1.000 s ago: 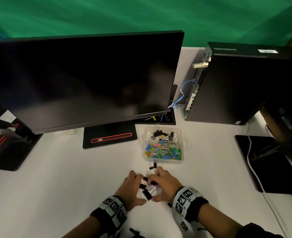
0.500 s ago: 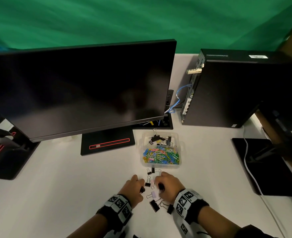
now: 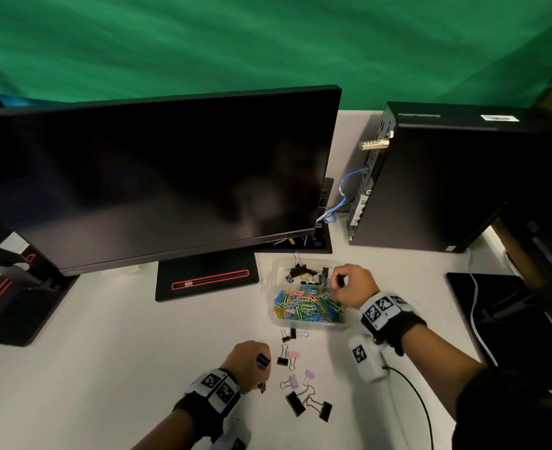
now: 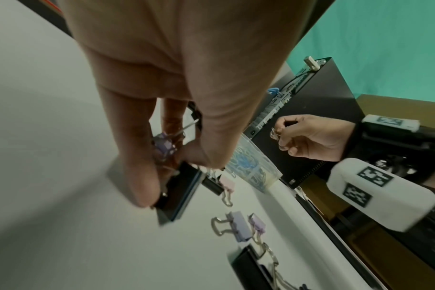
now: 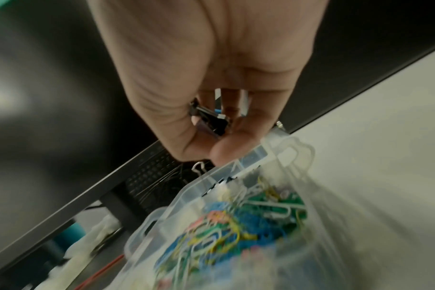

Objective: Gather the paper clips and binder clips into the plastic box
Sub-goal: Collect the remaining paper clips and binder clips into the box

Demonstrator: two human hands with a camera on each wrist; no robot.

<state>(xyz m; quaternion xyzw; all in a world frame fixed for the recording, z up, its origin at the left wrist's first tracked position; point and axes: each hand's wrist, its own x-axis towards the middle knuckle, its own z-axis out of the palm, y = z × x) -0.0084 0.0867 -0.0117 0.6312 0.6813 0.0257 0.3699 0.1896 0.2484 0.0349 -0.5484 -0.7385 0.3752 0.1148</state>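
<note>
A white, matte desk point(image 3: 112, 368) stands before a rumpled green backdrop point(image 3: 268, 40). A wide dark monitor point(image 3: 157, 177) fills the far left, its flat black base point(image 3: 208, 279) ringed with a red line; a black computer tower point(image 3: 446, 180) stands at the far right, with a blue cable point(image 3: 344, 196) looping from its rear.

The plastic box point(image 3: 307, 323), clear and rectangular with rounded corners, sits on the desk just near of the monitor base, a little right of centre. Its near compartment is heaped with paper clips point(image 3: 307, 306) in blue, green, yellow, pink and white wire; the far compartment holds black binder clips point(image 3: 303, 274) with silver wire handles.

The right hand point(image 3: 352, 285) hovers over the box's right edge, fingers curled inward around a small black binder clip point(image 5: 209, 121), thumb pressed against it.

The left hand point(image 3: 247, 363) is low over the desk, near and left of the box, fingers bunched down and gripping several clips at once: a large black clip point(image 4: 179, 190) and a lilac one point(image 4: 164, 147) show between them.

Loose binder clips point(image 3: 295, 378) lie scattered on the desk between the left hand and the box: small black ones, pink and lilac ones, and two larger black ones nearest the person. Both wrists wear black bands with square printed markers.
</note>
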